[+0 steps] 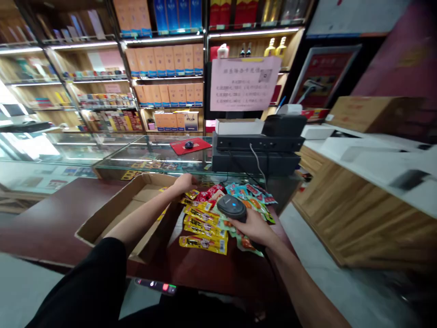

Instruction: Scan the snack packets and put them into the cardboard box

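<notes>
My right hand (pixel 254 224) is wrapped round a dark handheld barcode scanner (pixel 232 207) with a small blue light. The scanner is above rows of snack packets. Yellow snack packets (pixel 204 243) lie nearest, red packets (pixel 207 195) behind them, and blue packets (pixel 251 191) and green-orange packets (pixel 247 243) on the right. My left hand (pixel 185 183) is at the far right corner of an open cardboard box (pixel 114 207), its fingers curled beside a yellow packet (pixel 192 194). What those fingers hold is hidden. Some yellow shows inside the box beside my left forearm.
The dark red tabletop (pixel 51 218) meets a glass display counter (pixel 153 155). On the counter are a mouse (pixel 189 144) on a red mat (pixel 174 145) and a black cash drawer (pixel 256 159) with cables. A wooden cabinet (pixel 358 214) stands right; stocked shelves line the back.
</notes>
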### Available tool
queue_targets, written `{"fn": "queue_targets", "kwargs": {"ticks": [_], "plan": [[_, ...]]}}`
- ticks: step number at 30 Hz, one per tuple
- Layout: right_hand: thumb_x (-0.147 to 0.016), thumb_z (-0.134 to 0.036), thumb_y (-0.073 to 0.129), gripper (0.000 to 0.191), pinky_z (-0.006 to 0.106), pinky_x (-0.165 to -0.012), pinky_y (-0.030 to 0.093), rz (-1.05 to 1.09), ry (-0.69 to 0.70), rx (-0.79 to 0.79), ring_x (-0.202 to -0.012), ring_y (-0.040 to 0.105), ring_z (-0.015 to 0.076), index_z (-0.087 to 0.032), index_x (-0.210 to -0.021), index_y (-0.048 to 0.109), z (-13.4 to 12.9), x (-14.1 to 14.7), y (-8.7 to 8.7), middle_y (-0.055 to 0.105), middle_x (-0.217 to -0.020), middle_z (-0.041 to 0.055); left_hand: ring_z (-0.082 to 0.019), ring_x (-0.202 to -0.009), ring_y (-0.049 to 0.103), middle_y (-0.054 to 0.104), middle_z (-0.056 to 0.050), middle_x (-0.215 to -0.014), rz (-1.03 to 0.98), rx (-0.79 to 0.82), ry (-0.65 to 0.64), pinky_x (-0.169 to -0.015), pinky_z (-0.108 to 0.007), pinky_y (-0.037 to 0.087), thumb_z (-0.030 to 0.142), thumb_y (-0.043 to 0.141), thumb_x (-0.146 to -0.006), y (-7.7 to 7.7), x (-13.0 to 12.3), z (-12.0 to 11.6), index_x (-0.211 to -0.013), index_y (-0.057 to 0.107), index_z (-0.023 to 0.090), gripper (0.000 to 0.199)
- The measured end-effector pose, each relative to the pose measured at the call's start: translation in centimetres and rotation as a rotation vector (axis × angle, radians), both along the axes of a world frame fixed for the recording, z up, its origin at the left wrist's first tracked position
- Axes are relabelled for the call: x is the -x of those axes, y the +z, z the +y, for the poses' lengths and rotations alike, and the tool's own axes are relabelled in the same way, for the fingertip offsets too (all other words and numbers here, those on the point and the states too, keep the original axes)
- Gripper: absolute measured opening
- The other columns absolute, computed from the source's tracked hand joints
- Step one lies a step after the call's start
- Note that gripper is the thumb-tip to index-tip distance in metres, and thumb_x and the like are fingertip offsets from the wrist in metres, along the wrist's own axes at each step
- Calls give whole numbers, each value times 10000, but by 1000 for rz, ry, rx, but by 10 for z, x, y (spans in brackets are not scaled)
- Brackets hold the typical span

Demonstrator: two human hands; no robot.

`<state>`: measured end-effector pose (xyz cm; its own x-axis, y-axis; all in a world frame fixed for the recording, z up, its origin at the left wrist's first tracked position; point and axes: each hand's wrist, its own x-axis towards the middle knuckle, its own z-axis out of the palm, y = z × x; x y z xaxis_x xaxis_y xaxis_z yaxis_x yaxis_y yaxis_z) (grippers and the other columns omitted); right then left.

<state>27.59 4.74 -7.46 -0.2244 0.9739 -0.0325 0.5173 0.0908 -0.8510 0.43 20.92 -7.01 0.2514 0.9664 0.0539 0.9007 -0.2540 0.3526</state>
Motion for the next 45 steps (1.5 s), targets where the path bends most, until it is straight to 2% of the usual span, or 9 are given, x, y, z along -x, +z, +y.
{"fn": "queue_targets", "kwargs": {"ticks": [6, 10, 18, 25, 31, 35, 38, 41, 45], "plan": [[-743, -308, 668, 245, 287, -579, 527, 22, -97, -82, -542, 644, 184, -195, -960, 689, -19, -21, 14, 655, -551, 6, -282, -1093, 586, 640, -170, -1133, 271, 69, -122, -934, -322, 425, 113, 663, -674, -39, -32, 7, -1039, 708, 180, 373], [-738, -320, 672, 253, 289, -618, 537, 16, -134, -86, -595, 663, 194, -194, -957, 691, -25, -34, 10, 656, -549, -5, -300, -1059, 606, 667, -181, -1078, 338, 105, -134, -913, -377, 445, 113, 665, -682, -48, -39, 8, -1003, 707, 185, 332], [-743, -344, 657, 315, 272, -582, 525, 41, -161, -64, -602, 661, 183, -161, -998, 682, -24, -38, -11, 705, -675, 24, -334, -1075, 603, 667, -249, -1073, 449, 89, -117, -942, -419, 428, 77, 625, -719, -38, -43, 12, -900, 723, 115, 210], [-715, -325, 687, 273, 286, -655, 535, 42, -157, -91, -734, 680, 205, -158, -930, 687, -21, -33, -18, 710, -699, 28, -308, -906, 661, 694, -193, -942, 408, 5, -36, -782, -356, 483, 194, 571, -769, -5, -29, 8, -860, 706, 145, 170], [-753, -360, 662, 269, 240, -511, 494, 81, -140, -7, -520, 634, 162, -169, -942, 664, -22, -24, -28, 648, -541, -12, -204, -731, 648, 662, -53, -698, -57, 0, -61, -645, -251, 467, 293, 688, -694, -3, -20, -5, -691, 600, 172, 149], [-780, -411, 624, 291, 239, -452, 464, 36, -166, 37, -450, 609, 159, -169, -941, 645, -23, -18, -31, 648, -538, -6, -141, -601, 632, 600, 16, -593, -730, 399, 9, -570, -224, 491, 359, 769, -649, -28, -27, -19, -705, 515, 169, 322], [-750, -395, 649, 281, 264, -558, 504, -19, -266, -65, -626, 676, 200, -159, -902, 658, -25, -15, -31, 704, -668, 38, -158, -729, 675, 662, -12, -771, -1114, 693, 15, -676, -294, 564, 230, 830, -585, -41, -35, -27, -818, 556, 157, 367], [-743, -382, 648, 295, 280, -649, 518, -8, -326, -138, -775, 688, 228, -152, -925, 678, -30, -14, -31, 722, -749, 57, -191, -837, 689, 684, -65, -934, -1229, 880, -12, -739, -333, 586, 136, 827, -586, -46, -38, -30, -921, 610, 144, 399], [-770, -384, 619, 321, 278, -620, 516, 15, -299, -79, -679, 683, 212, -151, -980, 682, -40, -10, -30, 690, -628, 33, -198, -842, 694, 694, -84, -946, -1235, 956, 18, -760, -353, 598, 123, 827, -601, -53, -35, -24, -888, 634, 122, 345]]}}
